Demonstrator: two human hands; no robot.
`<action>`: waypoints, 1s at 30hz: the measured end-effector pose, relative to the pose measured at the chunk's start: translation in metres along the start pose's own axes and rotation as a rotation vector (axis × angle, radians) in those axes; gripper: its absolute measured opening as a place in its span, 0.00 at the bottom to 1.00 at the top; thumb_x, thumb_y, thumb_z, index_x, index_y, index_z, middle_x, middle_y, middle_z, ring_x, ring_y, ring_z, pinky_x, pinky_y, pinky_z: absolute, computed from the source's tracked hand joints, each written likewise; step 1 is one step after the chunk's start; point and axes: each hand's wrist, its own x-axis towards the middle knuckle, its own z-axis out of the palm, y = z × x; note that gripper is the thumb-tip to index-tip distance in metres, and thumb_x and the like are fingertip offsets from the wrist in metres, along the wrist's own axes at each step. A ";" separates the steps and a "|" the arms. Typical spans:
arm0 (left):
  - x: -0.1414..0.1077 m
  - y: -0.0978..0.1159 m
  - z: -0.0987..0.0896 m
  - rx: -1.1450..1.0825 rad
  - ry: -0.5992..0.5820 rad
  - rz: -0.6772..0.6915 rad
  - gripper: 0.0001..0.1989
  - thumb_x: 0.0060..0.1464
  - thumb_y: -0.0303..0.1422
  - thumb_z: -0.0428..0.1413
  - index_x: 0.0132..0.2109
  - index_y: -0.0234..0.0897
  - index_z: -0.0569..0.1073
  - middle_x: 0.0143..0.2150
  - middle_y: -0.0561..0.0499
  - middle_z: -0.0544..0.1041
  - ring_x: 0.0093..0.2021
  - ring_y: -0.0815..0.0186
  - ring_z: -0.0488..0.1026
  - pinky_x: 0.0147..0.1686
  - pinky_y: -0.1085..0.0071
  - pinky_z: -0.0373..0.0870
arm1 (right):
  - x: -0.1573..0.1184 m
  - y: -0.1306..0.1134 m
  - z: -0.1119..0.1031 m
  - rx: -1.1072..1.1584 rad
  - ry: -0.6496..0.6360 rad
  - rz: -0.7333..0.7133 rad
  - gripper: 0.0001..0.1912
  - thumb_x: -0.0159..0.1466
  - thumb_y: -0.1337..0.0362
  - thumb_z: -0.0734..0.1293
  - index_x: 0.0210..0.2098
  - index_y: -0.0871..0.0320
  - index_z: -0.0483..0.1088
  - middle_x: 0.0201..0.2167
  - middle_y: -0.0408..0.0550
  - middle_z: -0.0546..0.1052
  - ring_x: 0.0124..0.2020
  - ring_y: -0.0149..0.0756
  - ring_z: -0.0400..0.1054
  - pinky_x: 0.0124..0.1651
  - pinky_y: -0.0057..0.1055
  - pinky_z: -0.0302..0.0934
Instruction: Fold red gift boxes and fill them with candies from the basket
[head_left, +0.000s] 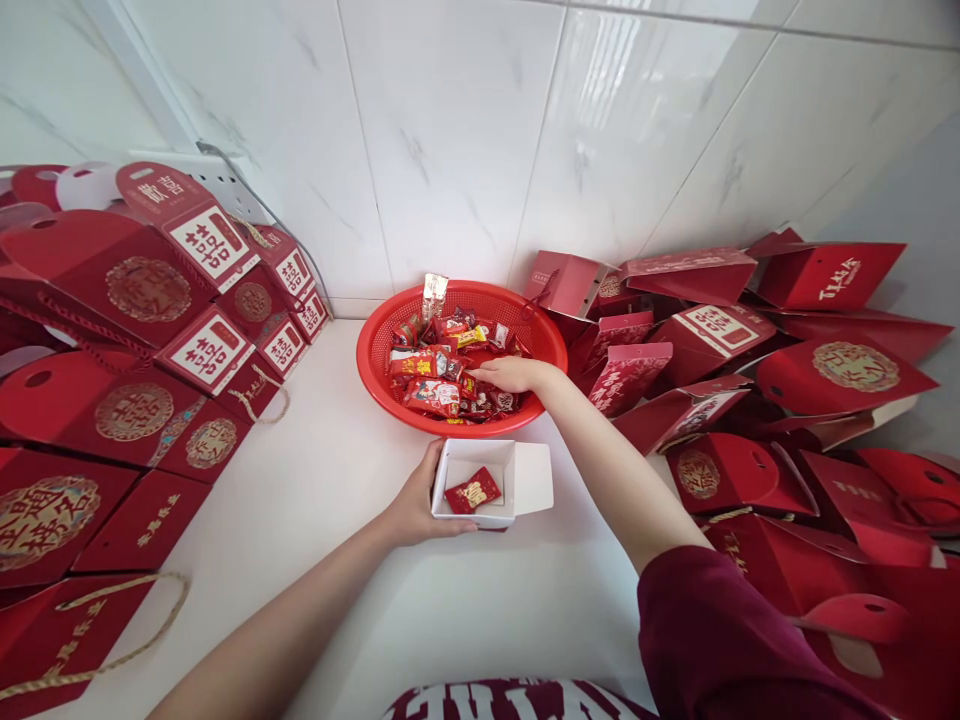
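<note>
A red plastic basket (367, 350) stands by the tiled wall and holds many wrapped sweets (435, 397), mostly red, with a yellow one among them. My right hand (510, 373) reaches over the basket's right side, its fingertips at the sweets; whether they hold one is hidden. In front of the basket, my left hand (421, 505) grips the left side of a small white-lined box (506, 515). The box is open, its flap (534, 478) folded out to the right. One red wrapped sweet (472, 491) with gold print lies inside.
Red gift boxes (139, 410) with gold and white print are stacked at the left, some with rope handles. More red boxes (750, 475), several with their tops open, crowd the right side. A grey cable (262, 205) runs down behind the left stack. White table (337, 440) below.
</note>
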 end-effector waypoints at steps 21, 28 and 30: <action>0.000 -0.006 0.002 -0.074 0.008 0.023 0.47 0.40 0.36 0.72 0.63 0.41 0.55 0.63 0.39 0.63 0.64 0.43 0.62 0.61 0.47 0.62 | -0.036 0.001 0.010 0.559 0.542 -0.206 0.24 0.65 0.64 0.66 0.59 0.58 0.59 0.57 0.56 0.71 0.58 0.40 0.67 0.56 0.38 0.64; 0.002 -0.006 0.004 -0.132 -0.012 0.023 0.46 0.41 0.36 0.71 0.63 0.43 0.56 0.62 0.40 0.66 0.62 0.44 0.67 0.59 0.46 0.65 | -0.085 -0.027 0.021 0.924 -0.020 -0.697 0.20 0.61 0.65 0.72 0.52 0.58 0.69 0.47 0.51 0.77 0.48 0.35 0.73 0.51 0.35 0.68; 0.003 -0.004 0.004 -0.121 -0.009 0.008 0.47 0.41 0.36 0.71 0.64 0.43 0.55 0.64 0.40 0.64 0.63 0.44 0.66 0.60 0.45 0.64 | -0.094 -0.033 0.016 0.817 -0.040 -0.689 0.21 0.61 0.66 0.72 0.53 0.58 0.69 0.48 0.50 0.78 0.46 0.34 0.74 0.51 0.33 0.68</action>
